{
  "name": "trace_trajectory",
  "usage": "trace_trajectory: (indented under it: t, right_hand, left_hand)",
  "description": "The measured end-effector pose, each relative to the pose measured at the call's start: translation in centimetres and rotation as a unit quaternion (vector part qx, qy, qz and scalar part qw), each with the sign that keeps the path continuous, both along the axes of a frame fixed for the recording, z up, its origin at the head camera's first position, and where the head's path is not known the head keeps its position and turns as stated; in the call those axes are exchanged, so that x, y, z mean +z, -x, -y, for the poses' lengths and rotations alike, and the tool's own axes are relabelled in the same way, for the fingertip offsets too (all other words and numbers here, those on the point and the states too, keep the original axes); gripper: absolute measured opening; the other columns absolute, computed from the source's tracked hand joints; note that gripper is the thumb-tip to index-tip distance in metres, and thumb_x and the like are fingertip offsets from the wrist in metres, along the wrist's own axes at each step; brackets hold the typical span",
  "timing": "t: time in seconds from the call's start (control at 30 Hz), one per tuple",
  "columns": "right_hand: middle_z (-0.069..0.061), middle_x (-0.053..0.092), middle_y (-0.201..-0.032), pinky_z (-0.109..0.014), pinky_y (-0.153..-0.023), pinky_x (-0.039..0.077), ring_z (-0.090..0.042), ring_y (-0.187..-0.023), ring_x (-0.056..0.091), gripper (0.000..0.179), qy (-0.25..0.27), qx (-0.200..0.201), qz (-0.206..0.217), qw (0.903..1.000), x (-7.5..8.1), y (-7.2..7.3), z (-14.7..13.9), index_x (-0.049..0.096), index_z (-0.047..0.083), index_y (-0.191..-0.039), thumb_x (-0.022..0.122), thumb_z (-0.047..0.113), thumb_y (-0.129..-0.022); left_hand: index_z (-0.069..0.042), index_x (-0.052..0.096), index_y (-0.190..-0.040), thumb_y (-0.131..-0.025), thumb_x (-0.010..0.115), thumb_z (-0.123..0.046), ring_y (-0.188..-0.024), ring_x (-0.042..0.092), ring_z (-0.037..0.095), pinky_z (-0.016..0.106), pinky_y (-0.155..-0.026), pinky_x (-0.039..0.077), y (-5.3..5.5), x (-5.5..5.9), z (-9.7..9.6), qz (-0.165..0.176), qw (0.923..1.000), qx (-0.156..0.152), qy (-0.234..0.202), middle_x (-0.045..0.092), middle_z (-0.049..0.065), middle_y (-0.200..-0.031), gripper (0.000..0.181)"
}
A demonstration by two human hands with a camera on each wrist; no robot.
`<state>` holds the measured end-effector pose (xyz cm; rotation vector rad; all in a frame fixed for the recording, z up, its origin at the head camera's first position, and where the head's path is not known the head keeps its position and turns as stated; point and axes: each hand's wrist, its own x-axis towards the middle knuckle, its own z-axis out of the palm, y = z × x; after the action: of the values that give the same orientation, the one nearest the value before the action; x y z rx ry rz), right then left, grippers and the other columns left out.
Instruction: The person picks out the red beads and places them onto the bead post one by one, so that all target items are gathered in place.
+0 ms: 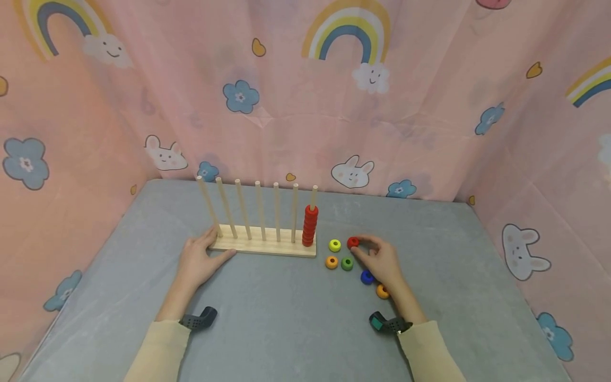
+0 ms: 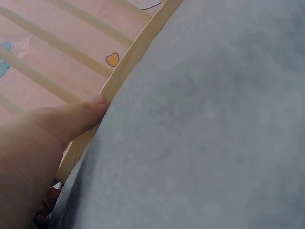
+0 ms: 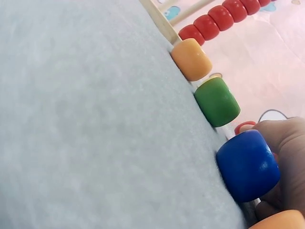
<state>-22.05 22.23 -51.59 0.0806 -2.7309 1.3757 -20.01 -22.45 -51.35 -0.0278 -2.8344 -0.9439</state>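
Note:
A wooden peg stand [image 1: 267,245] has a flat base and a row of several upright pegs. My left hand [image 1: 197,261] grips the base's left end, its thumb [image 2: 83,117] along the front edge and the fingers behind. Red beads [image 1: 310,225] are stacked on the rightmost peg, whose tip shows above them. To the right of the stand, my right hand [image 1: 383,263] pinches a loose red bead [image 1: 352,242] between thumb and fingers, low over the table. In the right wrist view a blue bead [image 3: 249,166] partly hides that hand.
Near the right hand lie a yellow bead [image 1: 334,245], an orange bead [image 1: 331,262] and a green bead [image 1: 347,263]. Another orange bead [image 1: 383,291] sits beside the right wrist. Grey cloth covers the table [image 1: 286,318], with a pink printed curtain [image 1: 296,116] behind it.

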Motion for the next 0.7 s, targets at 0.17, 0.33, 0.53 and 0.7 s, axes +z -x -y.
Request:
trace_trajectory:
  t: [0.17,0.33,0.53,0.7]
  right_hand:
    - [-0.002,0.062,-0.07,-0.024,-0.043,0.027,-0.009,-0.042,0.032,0.037,0.015,-0.016,0.004,0.9997,-0.02,-0.06,0.06,0.072,0.008,-0.13,0.08,0.022,-0.097]
    - [-0.009,0.071,-0.094,-0.024,-0.043,0.028,-0.009,-0.043,0.032,0.037,0.033,-0.016,0.004,0.9993,0.1,-0.1,0.0,0.071,0.009,-0.132,0.079,0.023,-0.098]
    - [-0.014,0.069,-0.12,-0.023,-0.045,0.029,-0.008,-0.045,0.034,0.039,0.039,-0.022,0.006,0.999,0.25,0.01,-0.41,0.069,0.008,-0.135,0.077,0.025,-0.1]
    - [-0.015,0.069,-0.127,-0.023,-0.045,0.03,-0.009,-0.044,0.036,0.041,0.04,-0.021,0.009,0.9989,0.15,0.02,-0.62,0.069,0.009,-0.136,0.077,0.027,-0.1]
  left_hand:
    - [0.001,0.046,-0.158,-0.092,0.083,-0.043,-0.111,0.053,0.044,0.054,-0.094,0.043,0.0,-0.04,0.07,0.004,1.0,0.004,-0.001,0.044,0.022,-0.164,0.087]
    - [0.001,0.046,-0.158,-0.093,0.082,-0.044,-0.108,0.052,0.042,0.053,-0.092,0.043,0.0,-0.06,0.12,0.004,1.0,0.005,0.003,0.043,0.021,-0.164,0.087]
    - [0.001,0.045,-0.158,-0.093,0.082,-0.044,-0.111,0.053,0.043,0.053,-0.094,0.043,-0.01,0.04,0.1,0.006,1.0,0.003,0.005,0.043,0.02,-0.165,0.087]
    - [0.0,0.045,-0.158,-0.093,0.081,-0.045,-0.113,0.053,0.044,0.054,-0.095,0.043,0.01,0.11,0.05,0.007,1.0,0.0,0.003,0.043,0.02,-0.164,0.087]
